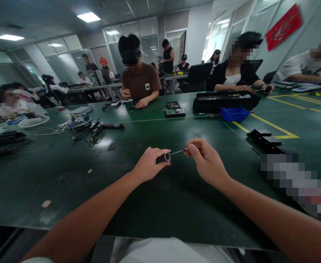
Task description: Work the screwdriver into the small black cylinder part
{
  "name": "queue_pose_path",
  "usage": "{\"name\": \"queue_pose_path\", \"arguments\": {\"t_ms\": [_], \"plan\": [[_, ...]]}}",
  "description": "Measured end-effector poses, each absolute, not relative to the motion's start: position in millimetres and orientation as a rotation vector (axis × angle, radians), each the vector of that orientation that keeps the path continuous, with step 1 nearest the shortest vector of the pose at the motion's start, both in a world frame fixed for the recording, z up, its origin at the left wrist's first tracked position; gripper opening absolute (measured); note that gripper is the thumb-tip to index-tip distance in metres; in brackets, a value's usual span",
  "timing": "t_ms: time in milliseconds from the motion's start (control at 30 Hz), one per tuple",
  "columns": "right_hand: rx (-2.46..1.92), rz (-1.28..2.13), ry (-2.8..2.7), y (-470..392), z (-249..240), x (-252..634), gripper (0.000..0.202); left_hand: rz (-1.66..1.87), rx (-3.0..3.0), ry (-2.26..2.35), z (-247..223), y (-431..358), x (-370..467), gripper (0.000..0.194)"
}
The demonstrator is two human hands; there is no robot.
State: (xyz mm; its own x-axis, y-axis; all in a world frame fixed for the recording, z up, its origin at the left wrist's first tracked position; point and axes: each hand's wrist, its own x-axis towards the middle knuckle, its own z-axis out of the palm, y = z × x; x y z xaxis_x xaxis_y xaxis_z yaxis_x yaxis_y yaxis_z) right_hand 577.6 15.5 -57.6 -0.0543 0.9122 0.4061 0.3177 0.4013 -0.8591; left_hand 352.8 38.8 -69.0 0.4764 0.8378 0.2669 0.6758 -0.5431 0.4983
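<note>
My left hand [150,164] is closed round a short black cylinder [163,157], whose round end with a silvery rim faces right. In my right hand [207,160] is a screwdriver [186,149], its reddish-brown handle between thumb and fingers. The thin metal shaft points left, and its tip lies by the rim of the cylinder; whether it touches or reaches inside I cannot tell. Both hands are above the green table [138,204], near its middle. Fingers partly hide the cylinder's body and the screwdriver's handle.
Coiled cables [94,131] and a white fan part [33,121] lie to the left. Opened circuit boards [174,109], a long black housing [226,100] and a blue tray [235,114] stand farther back. Black parts [270,142] lie to the right. A co-worker [140,80] sits opposite.
</note>
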Motion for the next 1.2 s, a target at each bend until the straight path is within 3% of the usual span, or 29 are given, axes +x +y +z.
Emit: {"name": "queue_pose_path", "arguments": {"t_ms": [1200], "plan": [[-1.121,0.807,-1.639,17.6,-58.4,576.3,0.022,0.709,2.37,1.311,-71.7,42.5,351.0,0.041]]}}
